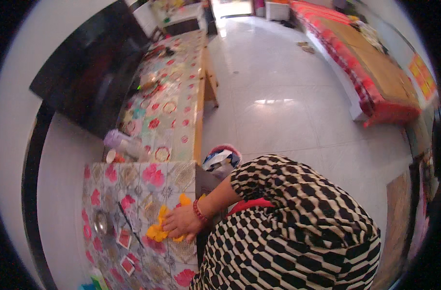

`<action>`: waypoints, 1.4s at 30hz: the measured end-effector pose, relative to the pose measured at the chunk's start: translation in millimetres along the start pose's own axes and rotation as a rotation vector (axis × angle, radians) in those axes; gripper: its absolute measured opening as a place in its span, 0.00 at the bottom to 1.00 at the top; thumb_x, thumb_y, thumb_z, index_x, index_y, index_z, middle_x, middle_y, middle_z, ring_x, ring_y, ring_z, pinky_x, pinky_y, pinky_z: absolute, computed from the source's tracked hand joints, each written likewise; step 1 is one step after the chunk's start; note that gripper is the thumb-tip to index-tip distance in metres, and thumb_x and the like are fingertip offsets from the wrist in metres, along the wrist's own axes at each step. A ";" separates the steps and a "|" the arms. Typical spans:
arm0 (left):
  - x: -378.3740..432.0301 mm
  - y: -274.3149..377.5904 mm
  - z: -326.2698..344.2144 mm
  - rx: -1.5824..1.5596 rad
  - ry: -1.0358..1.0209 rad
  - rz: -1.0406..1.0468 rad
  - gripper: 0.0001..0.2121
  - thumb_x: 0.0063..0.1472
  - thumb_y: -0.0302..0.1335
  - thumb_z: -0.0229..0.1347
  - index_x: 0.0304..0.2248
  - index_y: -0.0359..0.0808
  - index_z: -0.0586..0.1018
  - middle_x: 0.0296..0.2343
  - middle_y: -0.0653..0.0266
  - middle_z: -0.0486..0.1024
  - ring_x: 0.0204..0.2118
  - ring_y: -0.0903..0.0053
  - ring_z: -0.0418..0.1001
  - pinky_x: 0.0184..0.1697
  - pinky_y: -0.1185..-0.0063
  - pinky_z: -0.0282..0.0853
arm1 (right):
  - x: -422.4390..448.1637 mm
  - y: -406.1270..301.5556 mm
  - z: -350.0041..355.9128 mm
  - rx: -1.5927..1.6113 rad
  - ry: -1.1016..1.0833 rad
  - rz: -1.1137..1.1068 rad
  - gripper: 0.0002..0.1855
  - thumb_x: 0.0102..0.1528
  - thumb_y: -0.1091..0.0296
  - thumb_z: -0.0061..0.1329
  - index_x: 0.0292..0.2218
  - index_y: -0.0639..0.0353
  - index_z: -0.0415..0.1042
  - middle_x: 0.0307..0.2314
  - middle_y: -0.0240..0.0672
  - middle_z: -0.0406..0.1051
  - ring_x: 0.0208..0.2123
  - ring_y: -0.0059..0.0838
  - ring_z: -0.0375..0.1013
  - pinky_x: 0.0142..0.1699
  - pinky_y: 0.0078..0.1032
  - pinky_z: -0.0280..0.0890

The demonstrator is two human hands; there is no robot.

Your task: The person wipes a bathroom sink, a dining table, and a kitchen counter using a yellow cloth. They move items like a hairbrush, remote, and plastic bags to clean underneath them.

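My right hand (182, 222), with a red beaded bracelet at the wrist, lies palm down on a bunched yellow cloth (157, 232). The cloth shows around my fingers and presses on the flowered tablecloth (184, 259) near the table's edge. To the left of the hand lie a thin black stick-like item (128, 219) and two small red-and-white cards or packets (125, 238). A shiny round metal-looking object (102, 222) sits further left. My left hand is out of view.
A longer table with a patterned cover (169, 125) adjoins beyond, bearing a lilac-lidded container (124, 143) and a cup (111, 156). A large black screen (93, 69) stands behind it. A lined bin (222, 161) is on the floor; a red-covered bed (387, 108) stands right.
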State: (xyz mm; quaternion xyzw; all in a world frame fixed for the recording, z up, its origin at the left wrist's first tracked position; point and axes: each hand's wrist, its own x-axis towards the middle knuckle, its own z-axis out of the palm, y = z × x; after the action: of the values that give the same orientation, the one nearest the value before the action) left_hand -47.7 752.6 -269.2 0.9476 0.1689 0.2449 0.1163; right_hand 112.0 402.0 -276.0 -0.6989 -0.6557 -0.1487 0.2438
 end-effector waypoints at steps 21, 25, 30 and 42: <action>-59.0 -9.7 -105.0 -0.301 -0.034 -0.324 0.20 0.52 0.22 0.50 0.47 0.35 0.67 0.34 0.55 0.69 0.36 0.62 0.67 0.40 0.71 0.64 | 175.5 -154.0 46.3 0.239 -0.438 -0.128 0.34 0.52 0.52 0.42 0.54 0.64 0.54 0.54 0.50 0.51 0.58 0.44 0.48 0.61 0.41 0.38; -48.4 -21.7 -102.2 -0.511 0.186 -0.353 0.19 0.53 0.22 0.50 0.47 0.35 0.67 0.37 0.53 0.69 0.39 0.61 0.67 0.42 0.70 0.64 | 238.2 -156.8 108.0 0.083 -0.476 0.082 0.33 0.53 0.50 0.39 0.55 0.61 0.53 0.54 0.47 0.52 0.59 0.43 0.46 0.61 0.40 0.38; -42.0 -45.8 -138.3 -0.409 0.170 -0.091 0.19 0.53 0.22 0.50 0.46 0.36 0.68 0.40 0.53 0.68 0.43 0.59 0.66 0.46 0.69 0.62 | 293.7 -131.2 151.3 -0.016 -0.401 0.325 0.32 0.53 0.51 0.38 0.55 0.56 0.54 0.56 0.44 0.49 0.60 0.40 0.43 0.61 0.41 0.38; -93.0 -225.4 -205.8 -0.060 0.066 -0.392 0.18 0.50 0.22 0.49 0.43 0.35 0.70 0.42 0.54 0.66 0.46 0.59 0.62 0.51 0.68 0.56 | 378.2 -61.0 206.4 -0.072 -0.213 0.333 0.28 0.54 0.53 0.38 0.53 0.54 0.57 0.53 0.46 0.54 0.56 0.41 0.51 0.58 0.39 0.45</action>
State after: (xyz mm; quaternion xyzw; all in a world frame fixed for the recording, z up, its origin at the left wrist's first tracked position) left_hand -287.2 952.4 -201.4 0.8841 0.3466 0.2536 0.1841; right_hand 64.8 833.1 -240.4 -0.8178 -0.5474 -0.0549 0.1689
